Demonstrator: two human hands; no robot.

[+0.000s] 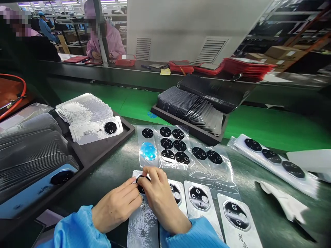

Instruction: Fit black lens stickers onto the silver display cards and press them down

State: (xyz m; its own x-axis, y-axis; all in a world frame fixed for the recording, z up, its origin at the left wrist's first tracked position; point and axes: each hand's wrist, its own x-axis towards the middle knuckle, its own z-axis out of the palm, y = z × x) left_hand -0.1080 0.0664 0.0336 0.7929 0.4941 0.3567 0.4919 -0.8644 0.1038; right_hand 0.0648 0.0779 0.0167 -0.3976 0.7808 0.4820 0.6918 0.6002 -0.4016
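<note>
My left hand and right hand pinching a small black octagonal lens piece between the fingertips, over a long silver foil card, near a clear plastic sheet

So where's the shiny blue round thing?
In the head view, the shiny blue disc lies on a clear plastic sheet, right below a black disc and above the person's left hand and right hand.

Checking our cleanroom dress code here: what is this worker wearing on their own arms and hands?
The left sleeve and right sleeve are bright blue, slightly shiny fabric with ribbed cuffs. The left hand and right hand are bare: no gloves, rings or watch show.
</note>
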